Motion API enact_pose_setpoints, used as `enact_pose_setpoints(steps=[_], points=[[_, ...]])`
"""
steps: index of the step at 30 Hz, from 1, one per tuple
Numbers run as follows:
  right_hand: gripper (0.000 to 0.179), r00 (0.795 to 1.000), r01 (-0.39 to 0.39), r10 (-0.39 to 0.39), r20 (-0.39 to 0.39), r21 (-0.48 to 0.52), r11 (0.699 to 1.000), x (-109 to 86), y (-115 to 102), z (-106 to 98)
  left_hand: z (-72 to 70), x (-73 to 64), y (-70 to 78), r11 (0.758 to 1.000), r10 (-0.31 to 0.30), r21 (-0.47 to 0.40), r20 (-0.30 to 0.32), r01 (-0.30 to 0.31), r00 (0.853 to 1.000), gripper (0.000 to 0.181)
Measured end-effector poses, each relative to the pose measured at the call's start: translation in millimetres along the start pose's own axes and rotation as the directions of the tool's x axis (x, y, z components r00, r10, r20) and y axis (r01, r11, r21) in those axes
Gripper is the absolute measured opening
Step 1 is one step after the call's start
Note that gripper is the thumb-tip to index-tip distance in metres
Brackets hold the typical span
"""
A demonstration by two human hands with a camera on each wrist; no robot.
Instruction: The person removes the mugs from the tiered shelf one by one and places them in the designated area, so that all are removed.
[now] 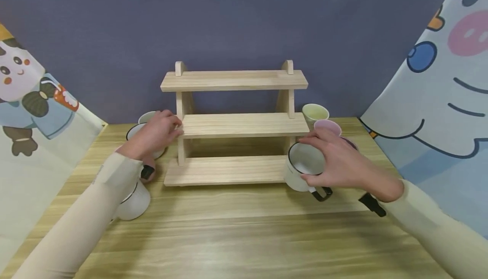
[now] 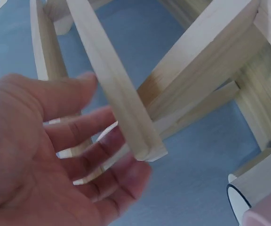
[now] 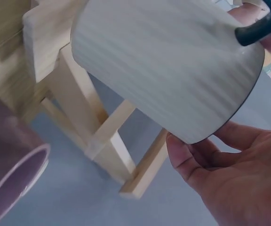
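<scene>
A three-tier wooden display shelf (image 1: pixel 236 126) stands on the table. My left hand (image 1: pixel 158 131) is at the left end of its middle board; in the left wrist view the board end (image 2: pixel 121 94) lies between the thumb and the loosely curled fingers. My right hand (image 1: pixel 335 160) grips a white mug (image 1: pixel 295 179) with a dark rim, thumb and fingers at the mouth. The mug is upright at the right end of the bottom board, overlapping it in the head view. Its dark handle (image 1: pixel 323 194) points toward me and right. The right wrist view shows the mug's ribbed side (image 3: pixel 159 61).
Right of the shelf stand a light green cup (image 1: pixel 315 111) and a pink cup (image 1: pixel 328 125), with another partly behind my hand. On the left, a white ribbed mug (image 1: pixel 134 203) and several other cups are partly hidden by my arm. A dark cloth backdrop (image 1: pixel 236 20) hangs behind.
</scene>
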State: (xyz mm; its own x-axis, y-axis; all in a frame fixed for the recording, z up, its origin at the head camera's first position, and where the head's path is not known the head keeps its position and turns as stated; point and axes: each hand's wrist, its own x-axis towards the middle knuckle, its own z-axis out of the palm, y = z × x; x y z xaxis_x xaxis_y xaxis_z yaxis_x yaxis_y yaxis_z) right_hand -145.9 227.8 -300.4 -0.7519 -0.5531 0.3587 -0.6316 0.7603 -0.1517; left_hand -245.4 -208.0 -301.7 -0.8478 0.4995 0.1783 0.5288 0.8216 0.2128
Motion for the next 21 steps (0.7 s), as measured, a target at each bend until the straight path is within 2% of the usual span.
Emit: enact_pose_setpoints(steps=[7,11,16,21], points=[[0.065,1.0,0.026,-0.026,0.005,-0.012,1.0,-19.9,11.2,-10.4,0.5,-1.7,-2.2,0.993,-0.117,0.03,-0.001,0.117,0.993,0.034],[0.063,1.0,0.004,-0.004,0.027,-0.026,1.0,-32.5,18.0,-12.3,-0.1,-1.7,-2.7,0.984,-0.176,0.042,0.016,0.175,0.984,0.037],[0.065,0.998,-0.024,0.026,0.05,-0.04,0.999,-48.1,28.3,-10.1,-1.2,-1.6,-4.0,0.978,-0.205,0.054,0.045,0.203,0.978,0.042],[0.068,0.999,-0.029,0.031,0.039,-0.053,0.998,-61.7,39.6,-8.1,-3.2,-1.2,-1.8,0.97,-0.24,0.053,0.071,0.237,0.968,0.044]])
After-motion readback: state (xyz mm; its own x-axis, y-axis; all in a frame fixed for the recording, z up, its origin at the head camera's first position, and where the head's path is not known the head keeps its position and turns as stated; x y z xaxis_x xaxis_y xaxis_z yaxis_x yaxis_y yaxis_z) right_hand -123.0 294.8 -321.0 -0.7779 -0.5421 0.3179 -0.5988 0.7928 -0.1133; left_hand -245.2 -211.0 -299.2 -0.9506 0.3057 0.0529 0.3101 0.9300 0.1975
